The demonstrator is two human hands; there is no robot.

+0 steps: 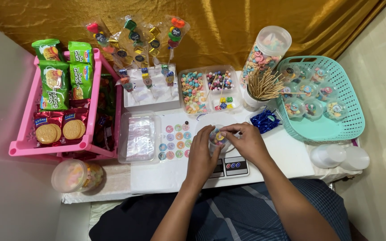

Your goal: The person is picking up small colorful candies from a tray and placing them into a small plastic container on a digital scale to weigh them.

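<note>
Both hands' fingers (211,132) on small cup (218,139)

— What sort of place am I sitting in?

— A small home packing corner for sweets and party treats, I'd say. Beyond my left hand (202,154) a pink rack (23,145) holds packets of biscuits, and wrapped candy skewers (150,49) stand in a white block before a gold cloth backdrop (246,22).

— And by my right hand (245,142)?

— Just past it sit a divided tray of coloured sweets (208,89), a cup of wooden sticks (262,87) and a teal basket (336,127) of filled clear cups. Under my hands a small scale (228,167) rests on the white desk (287,156), beside a sheet of round stickers (175,142).
</note>
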